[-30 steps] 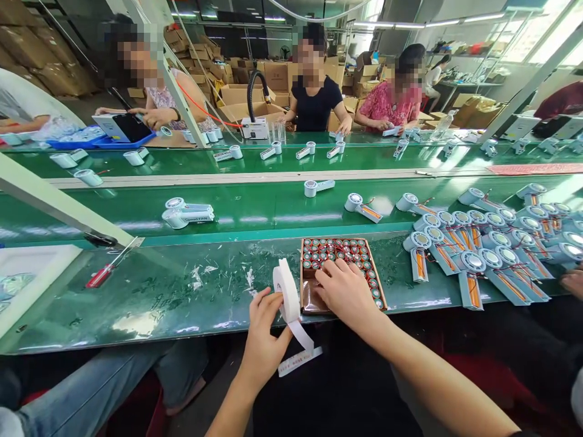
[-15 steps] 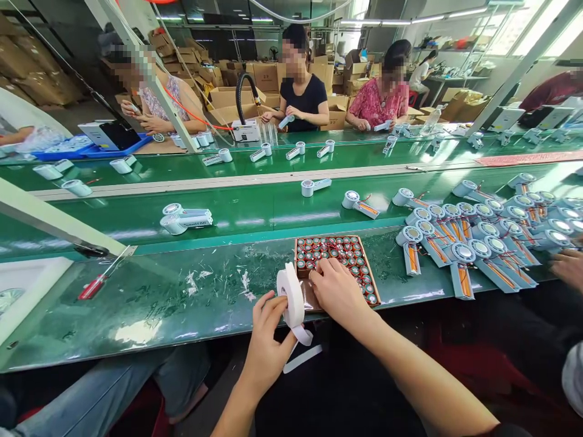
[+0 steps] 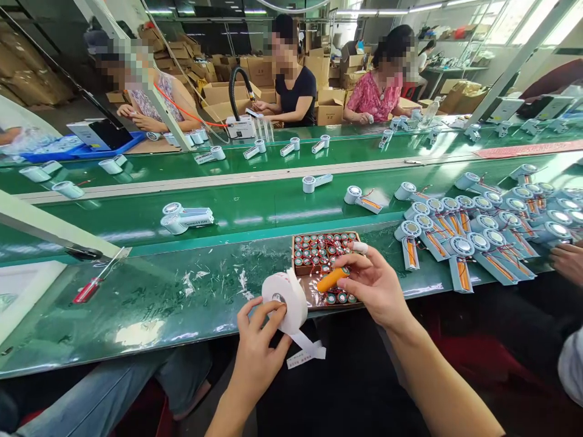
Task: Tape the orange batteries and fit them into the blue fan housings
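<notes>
My left hand (image 3: 259, 337) grips a white roll of tape (image 3: 291, 301) at the bench's front edge, fingers in its core. A loose strip of tape (image 3: 307, 355) dangles below the roll. In my right hand (image 3: 376, 288) is an orange battery cell (image 3: 331, 280), pinched between thumb and fingers and tilted. One right fingertip carries a white wrap (image 3: 359, 247). Under that hand lies a cardboard box (image 3: 294, 249) of upright battery cells with red wires; part of its brown floor shows, and my right hand hides some of its contents.
Many light-blue handheld fan bodies (image 3: 460, 246) crowd the right side, some showing orange cells. Single fans (image 3: 186, 217) lie on the green conveyor (image 3: 255, 209). A red screwdriver (image 3: 87, 290) rests at left. Co-workers (image 3: 294, 91) sit opposite; another person's hand (image 3: 567, 262) is at right.
My right hand has risen from the box with an orange battery cell in its fingers. The tape roll has turned, its flat side facing me more, and moved slightly left.
</notes>
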Demonstrator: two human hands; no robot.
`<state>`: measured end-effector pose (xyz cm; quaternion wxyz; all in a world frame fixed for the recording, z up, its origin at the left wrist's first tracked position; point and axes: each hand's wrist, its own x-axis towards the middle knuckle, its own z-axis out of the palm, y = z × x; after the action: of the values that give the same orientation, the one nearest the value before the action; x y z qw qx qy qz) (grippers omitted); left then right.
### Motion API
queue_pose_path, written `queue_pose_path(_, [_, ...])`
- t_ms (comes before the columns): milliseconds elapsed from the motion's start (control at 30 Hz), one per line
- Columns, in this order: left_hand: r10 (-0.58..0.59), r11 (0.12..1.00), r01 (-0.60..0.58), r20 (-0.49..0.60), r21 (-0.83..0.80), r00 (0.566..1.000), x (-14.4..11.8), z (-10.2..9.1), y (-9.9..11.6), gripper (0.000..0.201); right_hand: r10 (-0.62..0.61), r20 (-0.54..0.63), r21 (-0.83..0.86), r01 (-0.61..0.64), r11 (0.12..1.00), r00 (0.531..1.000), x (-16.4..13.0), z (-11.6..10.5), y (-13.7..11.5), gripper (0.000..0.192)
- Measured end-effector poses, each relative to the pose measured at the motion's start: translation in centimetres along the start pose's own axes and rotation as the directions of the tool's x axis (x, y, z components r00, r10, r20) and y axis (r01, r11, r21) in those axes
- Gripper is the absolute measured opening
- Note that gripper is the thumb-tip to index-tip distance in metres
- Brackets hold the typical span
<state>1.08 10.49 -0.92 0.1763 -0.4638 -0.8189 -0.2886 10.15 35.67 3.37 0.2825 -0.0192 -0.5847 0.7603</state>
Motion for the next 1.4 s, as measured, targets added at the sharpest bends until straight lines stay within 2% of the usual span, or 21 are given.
queue_pose_path(67, [0.042, 0.998, -0.042, 0.002, 0.043, 0.999, 0.5, -0.6, 0.6, 0.033, 0.017, 0.043, -0.024, -0.016, 1.000, 0.999, -0.6, 0.0, -1.4, 0.050])
queue_pose_path(167, [0.085, 0.992, -0.088, 0.035, 0.091, 0.996, 0.9, -1.1, 1.5, 0.036, 0.092, 0.066, -0.179, -0.079, 0.981, 0.994, -1.5, -0.1, -2.6, 0.045])
queue_pose_path(267, [0.125, 0.979, -0.136, 0.075, 0.152, 0.989, 1.1, -1.1, 2.0, 0.039, 0.206, 0.063, -0.364, -0.170, 0.916, 0.977, -2.0, 0.1, -3.0, 0.047])
queue_pose_path(333, [0.159, 0.965, -0.179, 0.116, 0.191, 0.980, 1.2, -0.9, 2.2, 0.043, 0.275, 0.080, -0.414, -0.219, 0.883, 0.958, -2.1, 0.3, -3.0, 0.045])
queue_pose_path(500, [0.224, 0.918, -0.268, 0.175, 0.292, 0.959, 1.5, -0.9, 2.1, 0.053, 0.339, 0.053, -0.321, -0.306, 0.896, 0.939, -2.1, -0.1, -2.0, 0.040])
queue_pose_path(633, [0.237, 0.914, -0.280, 0.172, 0.294, 0.956, 1.6, -0.5, 3.0, 0.048, 0.448, 0.161, -0.179, -0.420, 0.890, 0.880, -2.9, -1.7, -0.7, 0.046])
queue_pose_path(700, [0.205, 0.935, -0.231, 0.123, 0.269, 0.971, 1.5, 0.3, 3.9, 0.046, 0.410, 0.069, -0.042, -0.408, 0.912, 0.910, -3.5, -1.7, 0.1, 0.052])
queue_pose_path(767, [0.158, 0.961, -0.160, 0.026, 0.226, 0.987, 1.5, 1.3, 5.2, 0.046, 0.300, -0.174, 0.145, -0.277, 0.950, 0.938, -4.3, -0.9, 1.0, 0.055])
queue_pose_path(800, [0.136, 0.972, -0.128, -0.026, 0.198, 0.990, 1.5, 1.9, 5.8, 0.046, 0.245, -0.310, 0.221, -0.181, 0.958, 0.918, -4.6, -0.3, 1.4, 0.056])
queue_pose_path(867, [0.106, 0.986, -0.090, -0.111, 0.139, 0.988, 1.6, 2.9, 7.1, 0.046, 0.183, -0.507, 0.301, -0.026, 0.953, 0.842, -5.1, 0.8, 2.0, 0.056])
queue_pose_path(900, [0.094, 0.991, -0.079, -0.135, 0.111, 0.986, 1.8, 3.3, 7.7, 0.045, 0.177, -0.546, 0.316, 0.006, 0.949, 0.819, -5.2, 1.1, 2.2, 0.056])
queue_pose_path(933, [0.084, 0.994, -0.072, -0.146, 0.082, 0.986, 2.0, 3.5, 8.2, 0.044, 0.178, -0.548, 0.321, 0.008, 0.947, 0.818, -5.2, 1.1, 2.3, 0.057])
queue_pose_path(1033, [0.084, 0.996, -0.085, -0.125, 0.000, 0.989, 2.6, 3.4, 8.5, 0.041, 0.177, -0.466, 0.301, -0.033, 0.953, 0.867, -4.4, -0.4, 1.9, 0.058])
queue_pose_path(1100, [0.088, 0.996, -0.087, -0.120, 0.008, 0.989, 3.1, 2.6, 7.1, 0.041, 0.130, -0.489, 0.277, 0.013, 0.961, 0.862, -3.3, -2.2, 1.5, 0.055])
queue_pose_path(1167, [0.060, 0.993, -0.045, -0.137, 0.106, 0.989, 3.4, 1.5, 4.0, 0.041, 0.043, -0.601, 0.229, 0.120, 0.966, 0.798, -2.1, -4.5, 1.2, 0.050])
queue_pose_path(1233, [-0.035, 0.968, 0.076, -0.170, 0.241, 0.985, 3.4, 0.6, -0.2, 0.036, -0.059, -0.700, 0.138, 0.215, 0.967, 0.712, -1.2, -6.9, 1.1, 0.047])
queue_pose_path(1300, [-0.198, 0.916, 0.245, -0.174, 0.319, 0.965, 3.0, -0.1, -4.5, 0.034, -0.127, -0.737, 0.051, 0.242, 0.969, 0.664, -0.9, -9.3, 1.5, 0.053])
queue_pose_path(1367, [-0.349, 0.868, 0.373, -0.132, 0.328, 0.928, 2.6, -0.8, -7.6, 0.038, -0.129, -0.731, 0.010, 0.200, 0.980, 0.670, -1.2, -11.2, 2.3, 0.061])
queue_pose_path(1400, [-0.391, 0.858, 0.404, -0.109, 0.318, 0.914, 2.5, -1.0, -8.5, 0.040, -0.109, -0.723, 0.004, 0.161, 0.987, 0.682, -1.5, -11.8, 2.9, 0.063])
